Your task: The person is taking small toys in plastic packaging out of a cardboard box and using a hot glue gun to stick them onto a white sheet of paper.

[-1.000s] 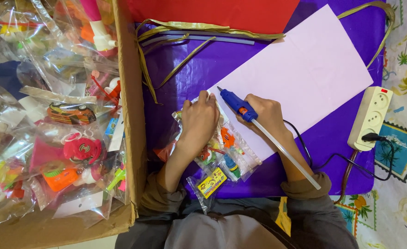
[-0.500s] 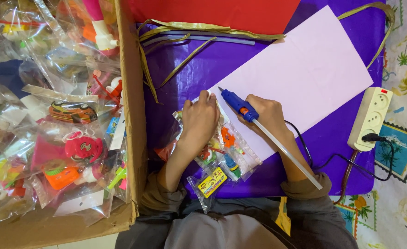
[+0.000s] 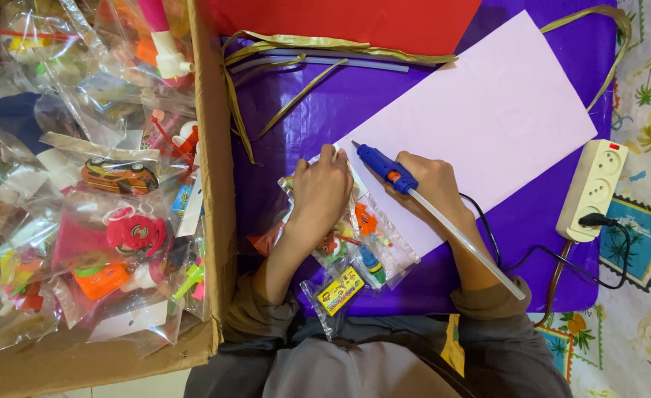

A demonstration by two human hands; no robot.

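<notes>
At far left, a cardboard box [image 3: 211,147], open, crammed with small plastic toys sealed in clear bags [image 3: 112,221]. Just right of its wall, purple sheeting [image 3: 281,110] spread over the bench, with strips of olive ribbon [image 3: 296,88] lying loose near the top. Left hand [image 3: 322,193] pressed flat, fingers together and only slightly curled, on a clear packet of toys [image 3: 362,243] lying on the purple sheet; gripping nothing, just holding the packet down. Right hand [image 3: 432,188] closed around a blue glue gun [image 3: 384,168], nozzle aimed up-left, tip just beside the left fingertips at the packet's upper edge; a long translucent glue stick [image 3: 465,243] jutting out the back over the forearm. Under and beyond that hand, a pale pink sheet of paper [image 3: 502,110], angled; red paper [image 3: 355,22] above. At far right, a cream power strip [image 3: 589,190] with a black plug inserted, resting at the sheet's edge.
</notes>
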